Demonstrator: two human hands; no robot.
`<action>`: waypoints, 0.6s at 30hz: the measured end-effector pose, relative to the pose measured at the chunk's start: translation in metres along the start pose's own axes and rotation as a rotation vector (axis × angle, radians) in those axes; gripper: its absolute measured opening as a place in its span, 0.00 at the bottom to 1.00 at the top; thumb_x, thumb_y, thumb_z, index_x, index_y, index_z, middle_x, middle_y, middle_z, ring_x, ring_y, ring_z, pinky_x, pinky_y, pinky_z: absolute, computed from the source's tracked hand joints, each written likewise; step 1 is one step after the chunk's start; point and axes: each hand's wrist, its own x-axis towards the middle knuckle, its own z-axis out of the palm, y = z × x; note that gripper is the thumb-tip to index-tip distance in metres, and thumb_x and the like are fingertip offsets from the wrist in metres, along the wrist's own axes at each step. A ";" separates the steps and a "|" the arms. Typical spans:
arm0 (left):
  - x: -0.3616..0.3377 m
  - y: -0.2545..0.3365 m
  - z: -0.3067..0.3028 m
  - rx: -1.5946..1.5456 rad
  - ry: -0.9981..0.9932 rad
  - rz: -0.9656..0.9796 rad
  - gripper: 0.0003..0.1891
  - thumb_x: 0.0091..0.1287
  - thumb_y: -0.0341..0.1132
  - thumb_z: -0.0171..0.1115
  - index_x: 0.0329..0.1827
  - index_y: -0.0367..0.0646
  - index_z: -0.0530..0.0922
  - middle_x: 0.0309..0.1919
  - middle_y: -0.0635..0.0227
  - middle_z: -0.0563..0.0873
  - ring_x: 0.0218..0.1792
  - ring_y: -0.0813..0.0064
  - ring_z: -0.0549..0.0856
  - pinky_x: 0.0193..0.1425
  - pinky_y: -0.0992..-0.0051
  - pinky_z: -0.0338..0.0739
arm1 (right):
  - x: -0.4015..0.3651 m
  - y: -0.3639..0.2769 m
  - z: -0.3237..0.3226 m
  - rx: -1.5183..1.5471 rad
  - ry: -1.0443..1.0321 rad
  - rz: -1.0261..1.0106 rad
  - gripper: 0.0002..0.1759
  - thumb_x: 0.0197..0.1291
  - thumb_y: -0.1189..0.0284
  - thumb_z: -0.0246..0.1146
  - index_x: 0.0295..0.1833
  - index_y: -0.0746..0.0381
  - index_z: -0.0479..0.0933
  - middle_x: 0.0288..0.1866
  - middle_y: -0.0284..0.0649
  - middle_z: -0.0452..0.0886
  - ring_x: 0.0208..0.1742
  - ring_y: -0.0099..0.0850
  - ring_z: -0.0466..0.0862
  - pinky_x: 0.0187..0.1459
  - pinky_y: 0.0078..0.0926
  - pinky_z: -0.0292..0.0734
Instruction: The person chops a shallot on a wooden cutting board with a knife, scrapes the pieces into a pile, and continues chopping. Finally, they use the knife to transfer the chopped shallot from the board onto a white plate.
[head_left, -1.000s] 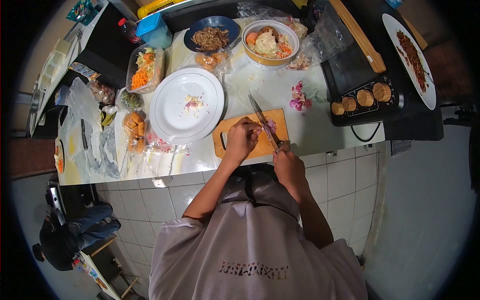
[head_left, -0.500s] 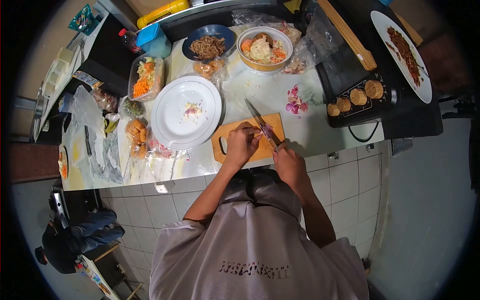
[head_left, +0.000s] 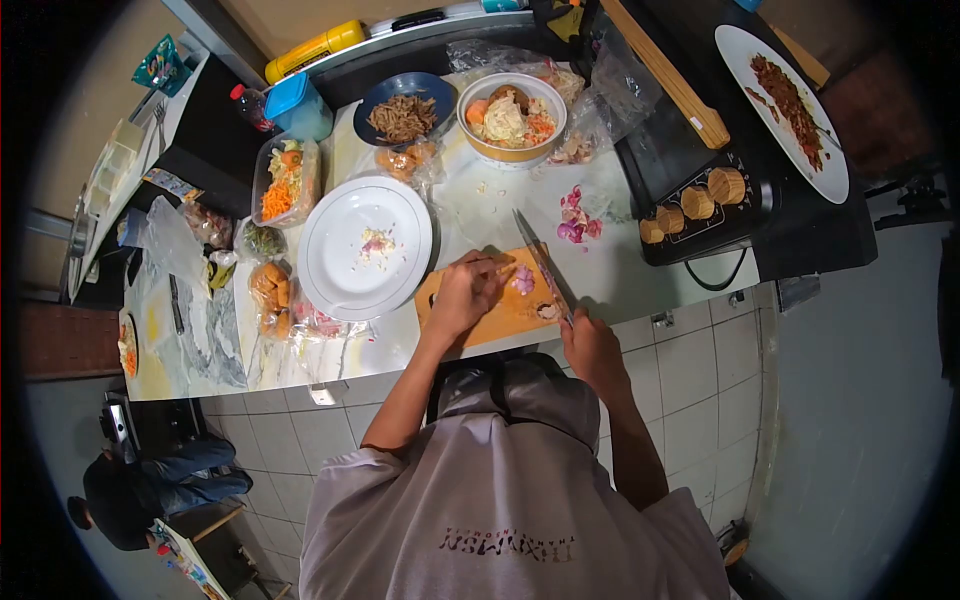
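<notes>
My right hand (head_left: 595,352) is closed round the handle of a kitchen knife (head_left: 541,262), whose blade points away from me along the right side of a wooden cutting board (head_left: 480,325). Just left of the blade lies a small pile of chopped shallot (head_left: 523,280). A pale brownish scrap (head_left: 548,311) sits near the board's front right corner. Over the board's left part is my left hand (head_left: 466,298), its fingers bent but apart, beside the chopped shallot. To its left, a white plate (head_left: 335,270) carries finely chopped pieces (head_left: 375,247).
Shallots and peels (head_left: 577,216) lie behind the board. A bowl of food (head_left: 512,153), a dark blue plate of shredded meat (head_left: 362,128) and a container of cut vegetables (head_left: 316,172) stand farther back. A black stove (head_left: 745,225) is at right. Another person (head_left: 120,490) is at lower left.
The knife has shifted right, off the chopped shallot, and my left hand has drawn back left from it. The shallot pile now shows uncovered. The whole view has shifted slightly.
</notes>
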 end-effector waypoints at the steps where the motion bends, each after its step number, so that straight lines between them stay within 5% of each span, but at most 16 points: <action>1: 0.005 0.001 -0.003 -0.013 0.007 -0.015 0.13 0.55 0.22 0.64 0.44 0.35 0.83 0.37 0.52 0.83 0.34 0.53 0.83 0.39 0.64 0.77 | -0.003 0.001 0.003 0.001 0.002 0.000 0.16 0.67 0.63 0.54 0.40 0.68 0.71 0.30 0.59 0.79 0.35 0.60 0.80 0.38 0.54 0.76; 7: 0.024 -0.024 -0.007 0.072 -0.069 0.074 0.12 0.58 0.23 0.64 0.46 0.36 0.83 0.38 0.54 0.83 0.40 0.55 0.84 0.45 0.66 0.78 | -0.010 -0.015 0.009 0.020 -0.045 0.110 0.15 0.67 0.63 0.54 0.41 0.67 0.72 0.33 0.56 0.81 0.37 0.56 0.82 0.39 0.51 0.78; 13: 0.022 -0.026 -0.018 0.073 -0.350 0.053 0.11 0.57 0.23 0.65 0.44 0.38 0.83 0.37 0.55 0.84 0.40 0.57 0.84 0.45 0.65 0.78 | -0.014 -0.028 0.019 0.048 -0.013 0.139 0.14 0.67 0.64 0.54 0.41 0.66 0.73 0.33 0.55 0.81 0.35 0.54 0.83 0.38 0.48 0.79; 18: 0.034 -0.026 -0.028 -0.032 -0.369 0.061 0.06 0.59 0.27 0.66 0.36 0.33 0.83 0.28 0.56 0.82 0.31 0.60 0.83 0.37 0.66 0.76 | -0.021 -0.033 0.043 0.025 0.085 0.189 0.15 0.65 0.64 0.56 0.39 0.67 0.73 0.30 0.54 0.81 0.33 0.53 0.83 0.37 0.48 0.79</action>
